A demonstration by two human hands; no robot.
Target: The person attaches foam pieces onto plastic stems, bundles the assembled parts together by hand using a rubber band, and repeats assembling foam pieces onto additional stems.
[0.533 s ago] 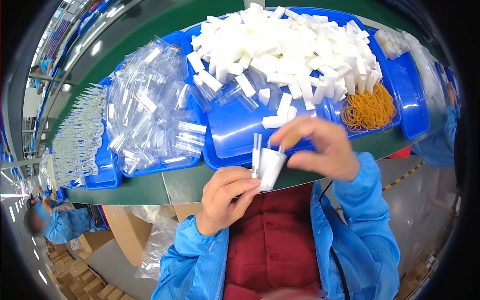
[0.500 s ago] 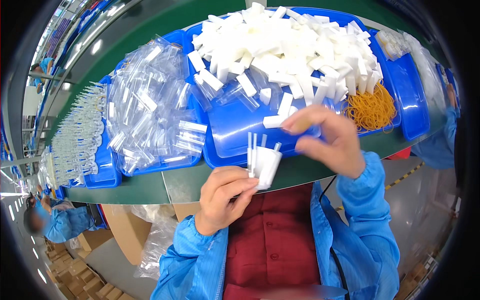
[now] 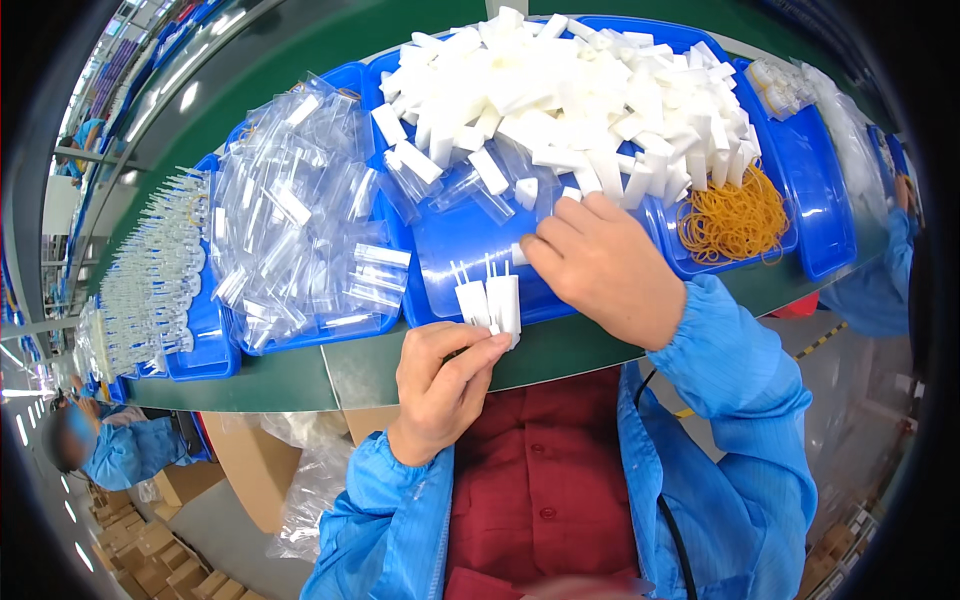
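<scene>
The left hand (image 3: 445,385) is pinched shut, thumb against fingers, on the lower ends of 2 white pronged pieces (image 3: 502,302), which stand side by side just above the near edge of the middle blue tray (image 3: 455,245), in front of the person's chest. Any marking on them is too small to read. Their thin prongs point away from the person, toward the top of the view; the right piece's long axis runs nearly straight up, while the left piece leans a little to the left. The right hand (image 3: 605,270) is over the same tray with its fingers bent, near the loose white block (image 3: 519,254); its inner side is hidden, so I cannot tell whether it grips anything. Beyond lies a large heap of white blocks (image 3: 570,95), with orange rubber bands (image 3: 735,222) to its near right. A pile of clear plastic pouches (image 3: 290,215) fills the tray to the left, and the trays rest on a green surface (image 3: 275,387).
</scene>
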